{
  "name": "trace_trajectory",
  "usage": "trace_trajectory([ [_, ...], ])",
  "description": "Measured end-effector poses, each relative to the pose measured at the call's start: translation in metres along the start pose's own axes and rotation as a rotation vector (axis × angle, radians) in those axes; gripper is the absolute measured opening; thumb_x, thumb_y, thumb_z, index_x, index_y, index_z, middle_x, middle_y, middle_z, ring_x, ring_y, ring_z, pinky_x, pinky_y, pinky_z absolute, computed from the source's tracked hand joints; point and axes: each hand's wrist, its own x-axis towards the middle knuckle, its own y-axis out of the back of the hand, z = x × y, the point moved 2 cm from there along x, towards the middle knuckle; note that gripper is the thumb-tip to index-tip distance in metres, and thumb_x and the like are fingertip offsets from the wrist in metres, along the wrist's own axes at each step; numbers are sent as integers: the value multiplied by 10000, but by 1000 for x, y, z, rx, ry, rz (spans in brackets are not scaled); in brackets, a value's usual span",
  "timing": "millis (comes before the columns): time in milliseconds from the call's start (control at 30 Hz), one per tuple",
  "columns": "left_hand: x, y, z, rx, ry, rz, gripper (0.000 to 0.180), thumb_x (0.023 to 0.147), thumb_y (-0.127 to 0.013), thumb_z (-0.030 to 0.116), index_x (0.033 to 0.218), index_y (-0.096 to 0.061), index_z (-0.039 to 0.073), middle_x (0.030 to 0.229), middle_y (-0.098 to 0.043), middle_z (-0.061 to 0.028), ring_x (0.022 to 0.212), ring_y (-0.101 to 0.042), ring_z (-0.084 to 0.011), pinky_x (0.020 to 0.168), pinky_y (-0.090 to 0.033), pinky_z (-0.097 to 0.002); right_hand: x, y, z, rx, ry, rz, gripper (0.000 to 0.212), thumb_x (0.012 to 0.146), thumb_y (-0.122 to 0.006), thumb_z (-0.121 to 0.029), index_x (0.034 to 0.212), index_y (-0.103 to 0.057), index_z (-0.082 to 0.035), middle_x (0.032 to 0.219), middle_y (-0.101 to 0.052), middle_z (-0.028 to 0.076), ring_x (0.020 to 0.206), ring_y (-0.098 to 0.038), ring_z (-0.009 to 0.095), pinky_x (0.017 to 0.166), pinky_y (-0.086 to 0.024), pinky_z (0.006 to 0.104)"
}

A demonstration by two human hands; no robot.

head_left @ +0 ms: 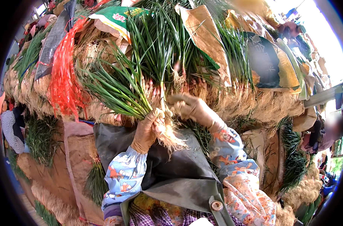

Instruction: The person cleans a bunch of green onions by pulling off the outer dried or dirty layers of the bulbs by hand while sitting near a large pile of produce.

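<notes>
My left hand point(146, 130), in a tan glove, grips a bunch of green onions point(118, 88) near the roots; the leaves fan up and left, and the pale roots point(169, 137) hang to the right over my dark apron point(171, 169). My right hand point(192, 109), also gloved, reaches up to the reddish bulbs point(186, 84) of the onions stacked in the big pile just above it, fingers curled at their root ends. Whether it holds any stalks I cannot tell. Both forearms wear patterned blue sleeve covers.
A high pile of green onions with straw-coloured roots point(254, 101) fills the view ahead. Red plastic netting point(64, 75) hangs at the left. Brown paper sacks point(207, 37) and green printed bags lie on top. Other people stand at the left edge point(9, 128) and right edge point(322, 135).
</notes>
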Motion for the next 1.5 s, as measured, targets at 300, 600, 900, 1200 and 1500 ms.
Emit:
trace_trajectory([
  [300, 1, -11, 3, 252, -98, 103, 300, 860, -585, 243, 957, -569, -41, 658, -486, 9, 515, -425, -28, 431, -355, -143, -23, 21, -14, -75, -387, -78, 315, 887, -506, -232, 1145, -542, -55, 994, -622, 152, 913, -599, 145, 701, -486, 274],
  [600, 2, -14, -12, 318, 70, 60, 219, 832, -612, 216, 843, -568, 1, 655, -548, -46, 524, -515, -104, 461, -441, -234, -30, 19, -4, -328, -195, 45, 305, 861, -532, -307, 1060, -562, -78, 869, -638, 97, 675, -609, 263, 604, -485, 351],
  [900, 4, -13, -6, 336, -24, 85, 167, 827, -605, 182, 758, -542, 43, 688, -553, -58, 543, -501, -104, 488, -435, -224, 11, -5, 12, -665, 205, 480, 105, 782, -528, -116, 827, -622, -99, 679, -614, 96, 641, -609, 287, 569, -481, 368],
  [1200, 5, -16, -5, 37, 48, 11, 317, 818, -606, 150, 1079, -503, 1, 738, -580, -102, 492, -510, -98, 435, -425, -192, 82, 85, 17, -353, -271, 650, 339, 843, -540, -388, 880, -601, -56, 754, -621, 150, 631, -620, 239, 633, -488, 341],
  [1500, 4, -17, -8, 172, 148, -18, 321, 832, -621, 259, 1001, -538, -1, 681, -511, -24, 546, -473, -112, 503, -407, -253, 55, 53, 4, -375, 22, 397, 202, 781, -628, -238, 754, -626, -37, 688, -600, 93, 600, -575, 176, 538, -461, 310],
])
